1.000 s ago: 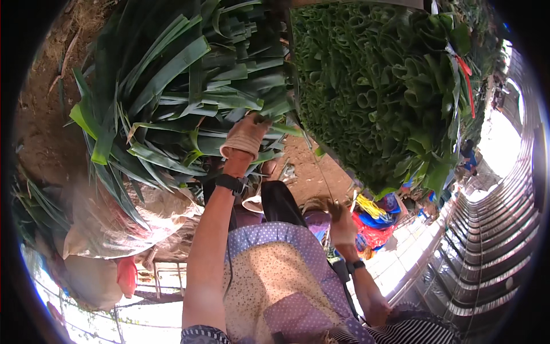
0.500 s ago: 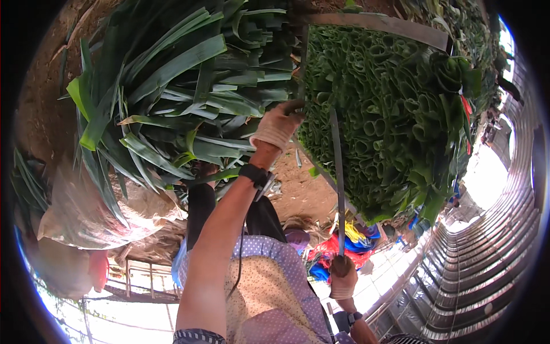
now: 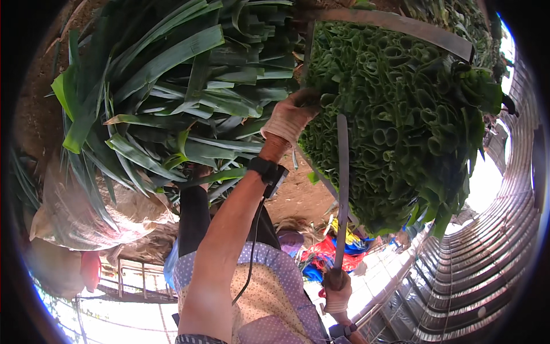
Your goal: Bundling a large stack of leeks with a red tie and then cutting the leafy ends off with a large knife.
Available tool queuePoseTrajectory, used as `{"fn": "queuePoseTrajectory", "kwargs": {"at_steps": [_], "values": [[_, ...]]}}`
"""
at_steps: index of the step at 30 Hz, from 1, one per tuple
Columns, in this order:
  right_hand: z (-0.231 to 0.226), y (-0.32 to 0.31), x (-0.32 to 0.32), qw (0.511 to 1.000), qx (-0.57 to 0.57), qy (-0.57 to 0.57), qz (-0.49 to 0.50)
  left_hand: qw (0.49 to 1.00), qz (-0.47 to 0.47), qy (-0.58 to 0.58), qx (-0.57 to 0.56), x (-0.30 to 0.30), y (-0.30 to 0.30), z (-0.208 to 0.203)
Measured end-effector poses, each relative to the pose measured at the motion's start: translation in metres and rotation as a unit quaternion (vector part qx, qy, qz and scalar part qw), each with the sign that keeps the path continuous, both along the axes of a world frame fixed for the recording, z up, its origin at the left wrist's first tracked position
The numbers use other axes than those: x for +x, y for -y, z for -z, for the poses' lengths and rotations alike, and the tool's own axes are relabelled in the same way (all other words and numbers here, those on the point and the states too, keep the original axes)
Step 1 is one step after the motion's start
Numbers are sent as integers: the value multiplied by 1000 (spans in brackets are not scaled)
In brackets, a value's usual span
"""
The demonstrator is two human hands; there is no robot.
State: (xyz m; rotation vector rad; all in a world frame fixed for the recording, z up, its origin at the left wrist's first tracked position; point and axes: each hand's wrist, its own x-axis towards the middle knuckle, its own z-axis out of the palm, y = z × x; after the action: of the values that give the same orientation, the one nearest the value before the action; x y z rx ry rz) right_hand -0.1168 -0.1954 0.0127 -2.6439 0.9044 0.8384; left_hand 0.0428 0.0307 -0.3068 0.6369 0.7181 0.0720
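Observation:
A dense stack of leek leaves [image 3: 395, 132] stands on the right with its round, hollow cut ends facing me. My left hand [image 3: 291, 117], in a pale glove with dark fingers, is closed at the stack's left edge. Its fingers curl against the leaf ends there; the fingertips are hard to make out. Low on the right, my gloved right hand [image 3: 337, 293] is closed round the handle of a long knife [image 3: 343, 195]. The narrow blade points away from me, its tip over the left part of the cut ends.
A flat bar [image 3: 395, 23] of a frame runs along the stack's far side. Long leeks [image 3: 189, 97] lie heaped at left, above a pale plastic sheet [image 3: 109, 212]. Red, blue and yellow strapping [image 3: 332, 252] lies beyond my right side. Ribbed sheeting [image 3: 464, 275] curves at far right.
My left hand has shifted right and slightly away, onto the leaf ends. The knife and right hand have moved slightly toward me. The view has shifted a little.

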Motion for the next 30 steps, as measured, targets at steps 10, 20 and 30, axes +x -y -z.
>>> {"fn": "queuePoseTrajectory", "kwargs": {"at_steps": [10, 20, 30], "values": [[4, -5, -4, 997, 6, 6, 82, 944, 245, -160, 153, -3, -8, -3], [6, -9, -7, 992, 45, 5, 120, 991, 90, -69, 67, -30, 4, 6], [6, -7, -10, 993, 47, 12, 112, 893, 222, -81, 382, 3, -8, -18]]}}
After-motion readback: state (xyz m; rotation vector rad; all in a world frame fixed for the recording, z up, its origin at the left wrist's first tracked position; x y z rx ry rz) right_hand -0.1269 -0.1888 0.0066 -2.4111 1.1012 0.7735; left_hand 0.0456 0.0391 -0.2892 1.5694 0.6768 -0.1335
